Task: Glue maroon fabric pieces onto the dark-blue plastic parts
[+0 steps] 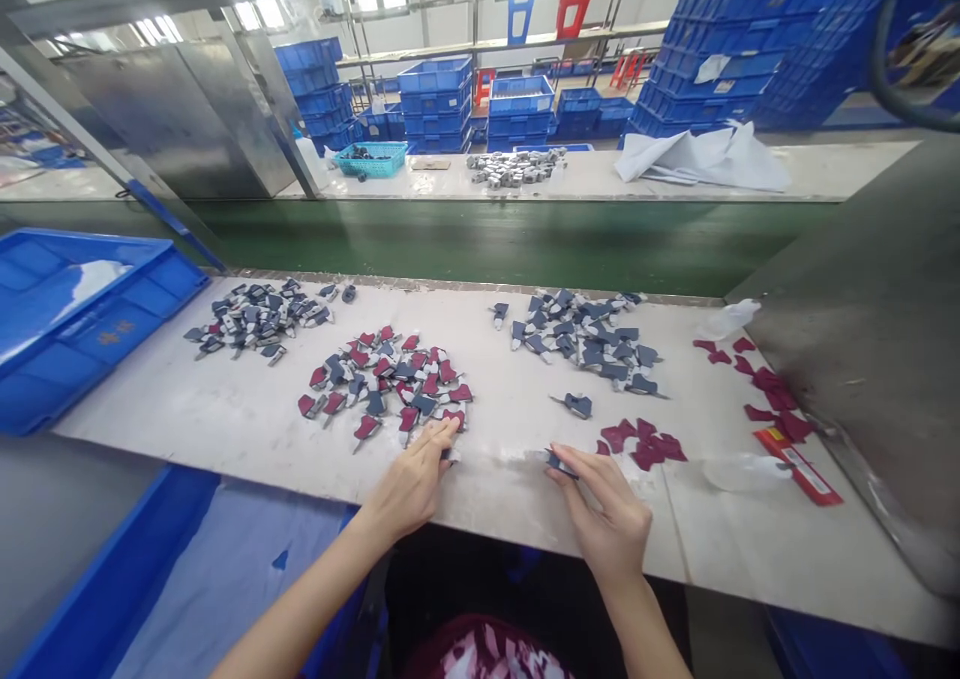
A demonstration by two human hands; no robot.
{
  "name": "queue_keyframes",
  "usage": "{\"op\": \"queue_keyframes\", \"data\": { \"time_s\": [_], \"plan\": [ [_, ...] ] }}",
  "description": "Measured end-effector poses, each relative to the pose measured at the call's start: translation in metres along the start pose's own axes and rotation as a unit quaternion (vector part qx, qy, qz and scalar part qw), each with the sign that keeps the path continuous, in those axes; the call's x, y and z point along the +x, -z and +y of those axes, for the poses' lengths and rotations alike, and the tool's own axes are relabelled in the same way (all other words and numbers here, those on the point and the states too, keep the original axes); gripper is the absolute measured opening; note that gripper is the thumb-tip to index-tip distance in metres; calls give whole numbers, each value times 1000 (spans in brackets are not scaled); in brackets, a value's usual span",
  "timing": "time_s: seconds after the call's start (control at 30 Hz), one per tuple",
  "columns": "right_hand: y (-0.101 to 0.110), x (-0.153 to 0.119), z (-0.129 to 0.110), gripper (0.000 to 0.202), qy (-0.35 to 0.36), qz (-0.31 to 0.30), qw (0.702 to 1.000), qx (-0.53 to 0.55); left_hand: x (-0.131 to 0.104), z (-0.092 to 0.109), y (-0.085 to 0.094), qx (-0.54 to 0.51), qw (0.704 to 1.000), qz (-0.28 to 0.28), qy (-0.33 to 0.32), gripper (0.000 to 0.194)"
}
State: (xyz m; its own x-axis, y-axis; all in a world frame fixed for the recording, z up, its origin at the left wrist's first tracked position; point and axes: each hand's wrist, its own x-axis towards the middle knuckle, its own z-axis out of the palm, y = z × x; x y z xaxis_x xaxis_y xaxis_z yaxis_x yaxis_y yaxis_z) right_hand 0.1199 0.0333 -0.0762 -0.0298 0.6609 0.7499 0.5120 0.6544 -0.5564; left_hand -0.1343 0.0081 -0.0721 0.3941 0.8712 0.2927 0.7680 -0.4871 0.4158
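Observation:
My right hand pinches a small dark blue-grey part with a pale underside, just above the near edge of the worktable. To its left, my left hand has its fingers close together and bent over another small dark part, mostly hidden beneath them. The fingertips reach the edge of a mixed pile of small maroon-topped and blue-grey-topped parts. Beyond my right hand lie a single blue-grey part, a heap of blue-grey parts and some loose maroon pieces.
Another heap of blue-grey parts lies by a blue crate at left. More maroon pieces, a red packet and clear plastic lie at right. A green conveyor belt runs behind; a metal panel bounds the right.

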Motion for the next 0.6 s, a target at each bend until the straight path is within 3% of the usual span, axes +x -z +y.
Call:
{"op": "queue_keyframes", "data": {
  "time_s": [0.2, 0.37, 0.43, 0.5, 0.6],
  "plan": [
    [-24, 4, -13, 29, 18, 2, 1000, 17, 3, -11, -2, -27, 999, 17, -6, 44],
    [-48, 21, -20, 39, 31, 96, 995, -17, 13, -19, 5, -86, 996, 21, 29, 43],
    [-65, 34, -21, 41, 50, 104, 993, -5, 13, -18, 6, -113, 992, 25, 49, 41],
    [-86, 46, -21, 38, 58, 71, 996, 9, 10, -11, 5, -139, 987, 56, 61, 38],
    [-109, 54, -23, 32, 53, -49, 997, 14, 2, 6, -2, -171, 966, 157, 114, 33]
  ]
}}
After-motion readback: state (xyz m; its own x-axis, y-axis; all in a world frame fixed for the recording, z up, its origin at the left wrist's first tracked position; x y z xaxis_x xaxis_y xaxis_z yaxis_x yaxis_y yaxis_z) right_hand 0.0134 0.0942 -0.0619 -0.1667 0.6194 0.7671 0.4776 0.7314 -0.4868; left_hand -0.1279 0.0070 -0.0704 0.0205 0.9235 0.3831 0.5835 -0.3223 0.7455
